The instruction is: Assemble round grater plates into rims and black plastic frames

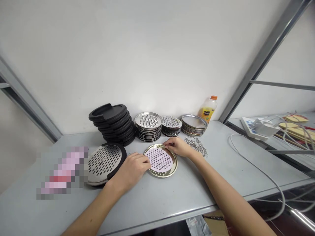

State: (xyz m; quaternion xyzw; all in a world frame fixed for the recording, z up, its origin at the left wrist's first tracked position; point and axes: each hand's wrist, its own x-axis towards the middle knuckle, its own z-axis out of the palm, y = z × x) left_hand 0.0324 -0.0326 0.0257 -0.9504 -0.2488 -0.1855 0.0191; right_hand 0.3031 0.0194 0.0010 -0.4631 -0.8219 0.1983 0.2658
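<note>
Both my hands are at a shallow, gold-coloured round dish (161,175) on the tabletop (157,205), right in front of me. Lying in it is a flat lavender disc (160,160), its face covered in rows of small openings. My left hand (135,166) is half curled at the left edge of dish and disc; its palm side is hidden, so I can't tell whether the fingers grip anything. My right hand (177,146) reaches the upper right of the rim, thumb and fingertips near each other; whether they pinch or merely touch, I can't make out.

The dish's metal is smooth and shiny. Beside my left hand lies a round piece with a slotted silver plate (104,162) and a thick black edge. Behind it rises a leaning stack of matte black rounds (113,123), then two stacks of silvery perforated discs (148,120) and a stack of plain metal dishes (194,121). Small wire-like metal pieces (197,146) lie heaped near my right forearm.

The tabletop is grey, against a pale wall (152,52). An orange-capped bottle (208,111) stands at the back. Grey metal posts (248,77) slant up on either side, and a white cable (267,173) loops down at right.
</note>
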